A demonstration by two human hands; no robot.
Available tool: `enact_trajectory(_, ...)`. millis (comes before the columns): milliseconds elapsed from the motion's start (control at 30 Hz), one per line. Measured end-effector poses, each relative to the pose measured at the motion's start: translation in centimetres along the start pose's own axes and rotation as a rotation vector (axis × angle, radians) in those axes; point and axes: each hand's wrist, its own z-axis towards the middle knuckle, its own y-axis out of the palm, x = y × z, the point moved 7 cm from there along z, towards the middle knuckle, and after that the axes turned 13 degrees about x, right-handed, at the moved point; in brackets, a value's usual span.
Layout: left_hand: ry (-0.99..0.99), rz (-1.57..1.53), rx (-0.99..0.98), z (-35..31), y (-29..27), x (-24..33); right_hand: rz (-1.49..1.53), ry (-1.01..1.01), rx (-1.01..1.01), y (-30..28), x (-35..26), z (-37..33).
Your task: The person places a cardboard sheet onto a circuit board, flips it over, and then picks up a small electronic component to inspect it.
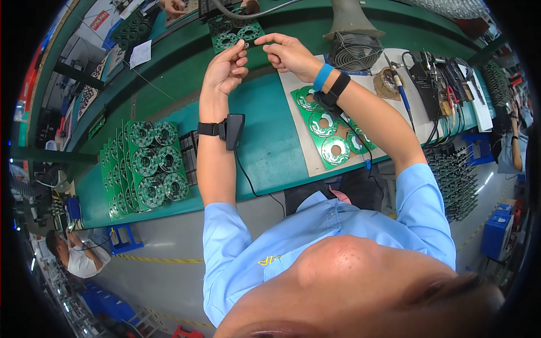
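Observation:
My left hand (225, 70) is raised over the far side of the bench, thumb and forefinger pinched together. A tiny pale piece (246, 45) shows at those fingertips, too small to name. Close to its right is my right hand (286, 54), its forefinger stretched toward the left fingertips and its other fingers loosely curled; I see nothing held in it. Just beyond both hands, a green circuit board panel (226, 40) with round sections stands at the back. Another panel of round boards (324, 125) lies under my right forearm, which covers part of it.
Several populated circuit board panels (147, 163) stand in a row at the left. On the right are a fan (354, 53) below a duct funnel (354, 19), a soldering iron (399, 84) and hand tools (451, 98). Cables hang from both wrist devices. Another person (81, 256) sits at far left.

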Motion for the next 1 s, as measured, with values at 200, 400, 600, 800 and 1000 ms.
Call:
enact_trajectory(200, -0.031, -0.015, 0.002, -0.9, 1.3, -0.5, -0.106, -0.02, 0.038, -1.0, -1.0, -1.5)
enact_trajectory(400, -0.079, -0.065, -0.06, -1.0, 1.7, -1.9, -0.18, -0.07, 0.098, -3.4, -1.1, -1.7)
enact_trajectory(600, -0.142, -0.139, -0.069, -1.1, 1.5, -4.3, -0.262, -0.072, 0.084, -4.9, -0.1, -2.1)
enact_trajectory(800, -0.18, -0.199, -0.066, -1.2, 1.4, -6.5, -0.294, -0.03, 0.01, -3.6, 1.2, -2.1)
enact_trajectory(1000, -0.141, -0.235, -0.05, -1.5, 1.8, -7.0, -0.219, 0.02, -0.011, -2.5, 2.1, -1.4)
